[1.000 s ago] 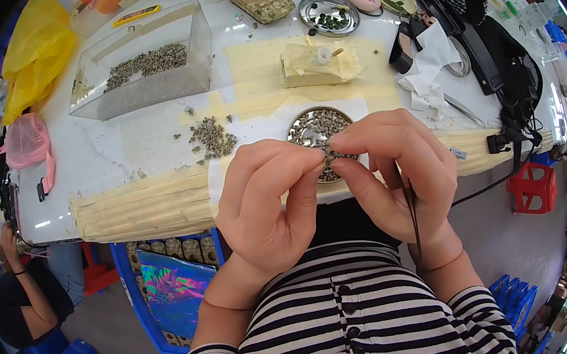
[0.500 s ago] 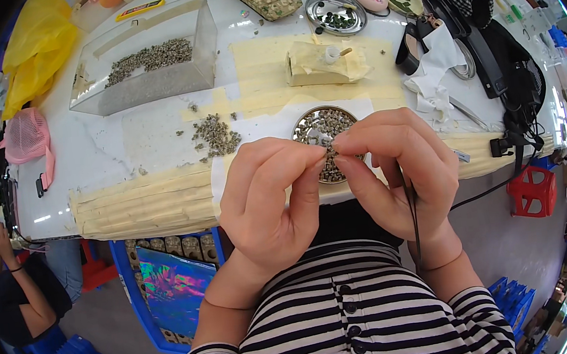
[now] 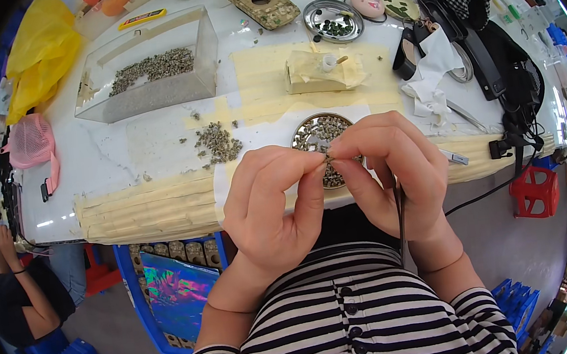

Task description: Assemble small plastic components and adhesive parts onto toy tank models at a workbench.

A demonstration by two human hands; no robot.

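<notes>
My left hand [image 3: 276, 202] and my right hand [image 3: 395, 171] meet over the near edge of the table, thumbs and forefingers pinched tip to tip. Between the fingertips sits a tiny grey-brown part [image 3: 327, 158], mostly covered by them. A slim dark pair of tweezers [image 3: 401, 223] is tucked in my right hand and points down toward my lap. Just beyond and under the fingers, a round metal dish [image 3: 294, 141] holds many similar small parts. A loose pile of small parts [image 3: 218, 142] lies on the table to the left of the dish.
A clear box [image 3: 149, 101] of small parts stands at the far left. Ahead are a taped block [image 3: 318, 78] with a small white cup, a camouflage model hull [image 3: 264, 4] and a metal tray [image 3: 361, 28]. Metal tweezers [image 3: 465, 116] lie right. A blue crate [image 3: 132, 292] is below left.
Both hands stay pinched together over the dish and shift slightly. The tweezers in my right hand have swung a little to the left. The view has tilted slightly.
</notes>
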